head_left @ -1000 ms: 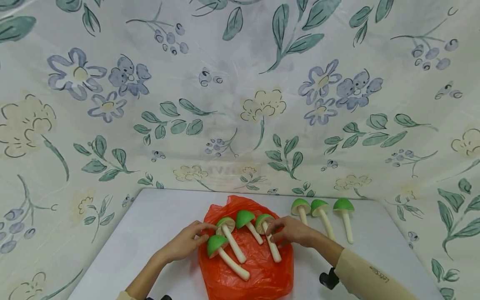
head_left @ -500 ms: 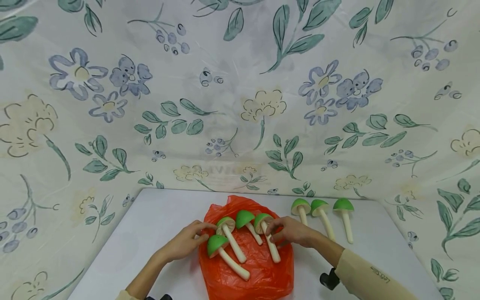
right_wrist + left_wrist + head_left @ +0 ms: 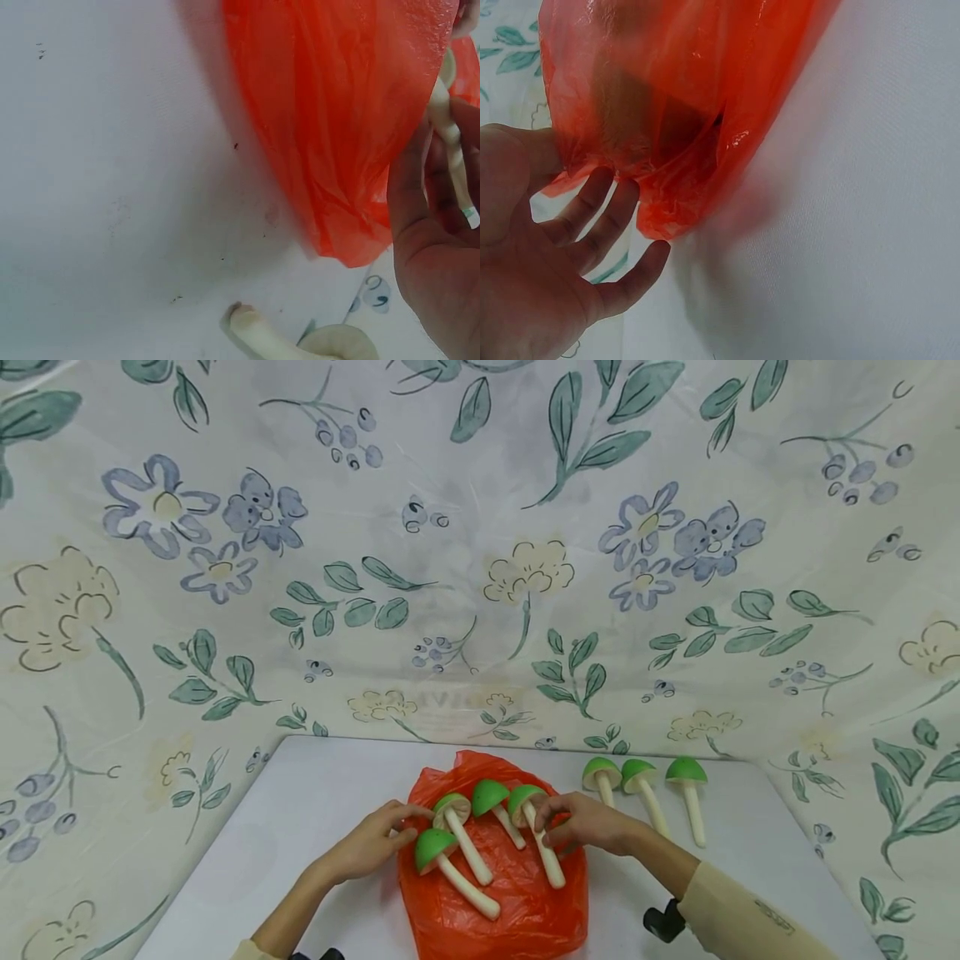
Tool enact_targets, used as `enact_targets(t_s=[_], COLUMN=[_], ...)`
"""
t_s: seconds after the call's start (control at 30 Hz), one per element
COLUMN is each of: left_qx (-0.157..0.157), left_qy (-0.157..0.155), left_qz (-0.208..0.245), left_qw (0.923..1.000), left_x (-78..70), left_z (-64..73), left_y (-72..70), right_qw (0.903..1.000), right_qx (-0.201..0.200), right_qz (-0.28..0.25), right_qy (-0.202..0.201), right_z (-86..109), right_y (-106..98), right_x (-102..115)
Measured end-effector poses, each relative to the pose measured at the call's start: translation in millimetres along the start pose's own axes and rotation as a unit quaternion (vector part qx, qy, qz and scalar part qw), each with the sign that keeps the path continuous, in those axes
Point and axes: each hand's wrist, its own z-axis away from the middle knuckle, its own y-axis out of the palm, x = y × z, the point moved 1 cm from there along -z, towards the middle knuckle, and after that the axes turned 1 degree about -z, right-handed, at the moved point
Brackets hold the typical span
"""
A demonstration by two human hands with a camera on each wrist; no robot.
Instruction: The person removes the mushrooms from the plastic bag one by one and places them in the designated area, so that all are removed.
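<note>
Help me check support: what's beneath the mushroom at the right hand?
The red bag shows beneath the mushroom. The right hand partly covers it; whatever lies under the bag cannot be seen.

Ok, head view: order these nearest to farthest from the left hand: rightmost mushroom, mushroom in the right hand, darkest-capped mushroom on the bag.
1. Darkest-capped mushroom: on the bag, right of the left hand.
2. Held mushroom: in the right hand, bag's right side.
3. Rightmost mushroom: on the table, far right.
</note>
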Motion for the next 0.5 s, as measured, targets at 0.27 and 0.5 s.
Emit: enact_targets(t_s=[0.27, 0.5], left_qx=[-0.002, -0.001], left_qy=[0.012, 0.017], left_qz=[-0.009, -0.009], left_qw=[0.9999, 0.9998], left_x=[-1.8, -2.6], left_z=[-1.4, -2.1], left_y=[-0.4, 0.9], right_qw=[0.9996, 0.9971], right_qx=[-0.025, -0.065], right_qz=[0.006, -0.024], right_qy=[-0.014, -0.033], right_z=[11.9, 22.0], right_y=[-7.5, -15.7], right_x=[-2.6, -4.0])
